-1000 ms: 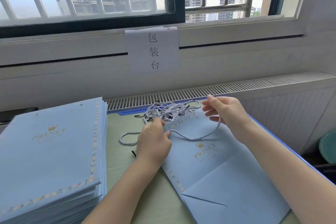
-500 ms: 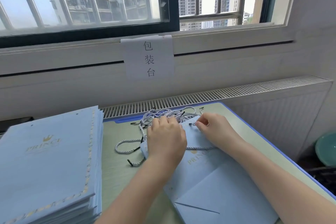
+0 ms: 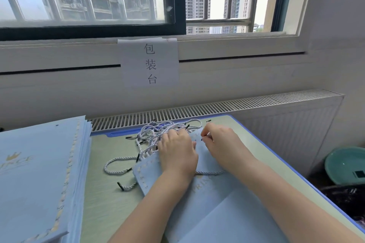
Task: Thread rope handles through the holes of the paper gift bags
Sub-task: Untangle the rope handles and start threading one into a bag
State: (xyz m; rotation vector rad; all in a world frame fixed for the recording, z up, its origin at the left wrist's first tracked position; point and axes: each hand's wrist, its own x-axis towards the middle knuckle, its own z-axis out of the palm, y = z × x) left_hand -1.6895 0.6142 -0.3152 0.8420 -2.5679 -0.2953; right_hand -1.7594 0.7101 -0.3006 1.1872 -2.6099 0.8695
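Note:
A flat light-blue paper gift bag (image 3: 215,205) with a gold crown logo lies on the table in front of me. My left hand (image 3: 177,154) rests palm down on its upper part, near the top edge. My right hand (image 3: 221,142) pinches the black-tipped end of a silver-white rope handle (image 3: 210,173) at the bag's top right corner. That rope runs across the bag's face under both wrists. Another rope (image 3: 116,165) loops on the table left of the bag, with a loose black tip in front of it.
A tangled pile of spare rope handles (image 3: 158,134) lies at the table's far edge. A tall stack of flat blue bags (image 3: 39,179) fills the left side. The green table (image 3: 102,199) has a blue rim. A radiator grille runs behind; a teal basin (image 3: 345,165) sits on the floor at right.
The view has risen slightly. My right hand shifted a little right along the bag's top edge with the rope tip. My left hand stays flat on the bag.

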